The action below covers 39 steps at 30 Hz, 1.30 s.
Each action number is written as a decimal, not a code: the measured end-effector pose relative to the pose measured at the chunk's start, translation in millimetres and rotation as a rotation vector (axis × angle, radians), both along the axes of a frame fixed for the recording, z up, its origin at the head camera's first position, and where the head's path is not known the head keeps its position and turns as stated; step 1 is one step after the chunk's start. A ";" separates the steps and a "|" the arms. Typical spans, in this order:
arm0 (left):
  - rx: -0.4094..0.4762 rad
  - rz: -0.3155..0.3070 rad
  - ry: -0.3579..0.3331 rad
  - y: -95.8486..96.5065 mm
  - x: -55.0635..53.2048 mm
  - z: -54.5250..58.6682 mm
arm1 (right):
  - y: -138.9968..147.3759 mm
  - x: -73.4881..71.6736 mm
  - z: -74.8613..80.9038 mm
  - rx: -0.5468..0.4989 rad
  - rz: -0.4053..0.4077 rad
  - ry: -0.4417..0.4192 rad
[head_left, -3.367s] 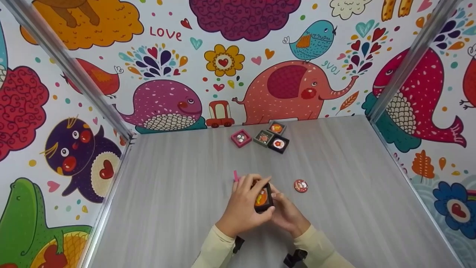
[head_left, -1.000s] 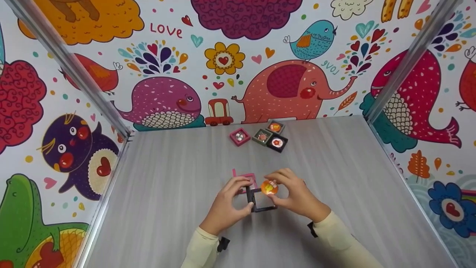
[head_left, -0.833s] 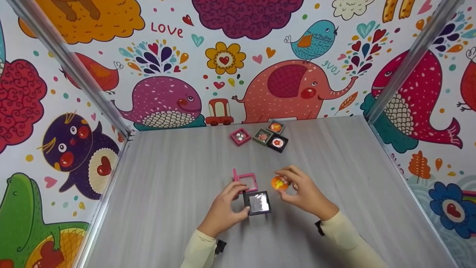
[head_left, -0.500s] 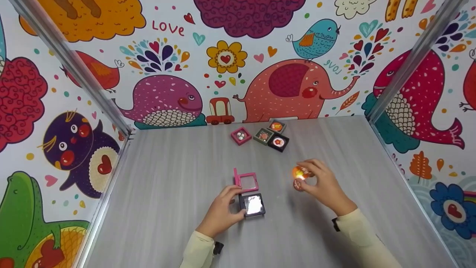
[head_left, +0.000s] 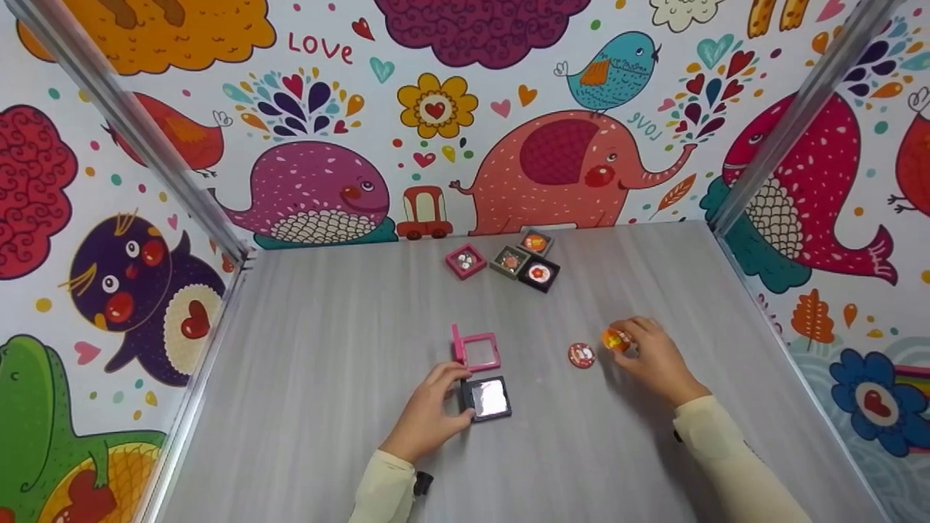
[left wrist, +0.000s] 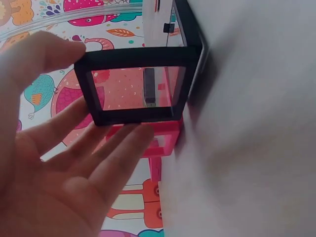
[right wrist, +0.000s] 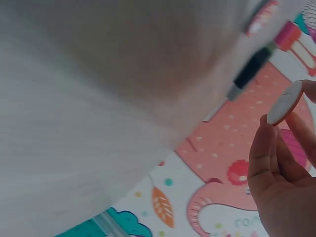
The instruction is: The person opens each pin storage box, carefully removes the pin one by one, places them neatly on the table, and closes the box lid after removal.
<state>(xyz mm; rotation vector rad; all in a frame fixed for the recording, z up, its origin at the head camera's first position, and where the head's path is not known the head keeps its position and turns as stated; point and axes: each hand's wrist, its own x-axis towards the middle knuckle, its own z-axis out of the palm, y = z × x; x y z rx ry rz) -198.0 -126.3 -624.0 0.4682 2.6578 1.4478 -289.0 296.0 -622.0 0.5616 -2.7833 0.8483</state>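
My left hand (head_left: 427, 415) holds a hinged black display frame (head_left: 488, 399) by its upright half, thumb at one edge and fingers at the other. The frame stands opened on the table, its clear film shining. In the left wrist view, the thumb and fingertips sit on the black rim (left wrist: 138, 56). My right hand (head_left: 657, 363) pinches a round orange badge (head_left: 615, 339) by its edges, just above the table. Its pale back (right wrist: 284, 103) shows in the right wrist view. Left of that hand lies a round red badge (head_left: 581, 355). Behind the black frame stands an opened pink display frame (head_left: 495, 350).
At the back of the table (head_left: 327, 349) sit a pink boxed frame (head_left: 466, 261), a green one (head_left: 509, 261), a grey one (head_left: 536, 242) and a black one (head_left: 540, 273), each with a round badge inside. Patterned walls with metal edge posts enclose the table.
Both hands were together round the black frame; it now stands opened with the left hand on it. The right hand has taken the orange badge from it and moved right, past the red badge.
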 end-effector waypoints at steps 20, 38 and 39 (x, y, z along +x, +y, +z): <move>-0.027 0.035 0.031 -5.3 9.0 6.9 | 11.3 -6.4 -24.5 0.138 0.043 -0.089; 0.091 0.176 0.084 -24.6 28.0 12.8 | -74.9 -129.5 9.7 -0.043 -0.025 -0.363; 0.089 0.176 0.085 -24.8 28.7 12.0 | -79.2 -135.1 6.2 -0.036 -0.023 -0.366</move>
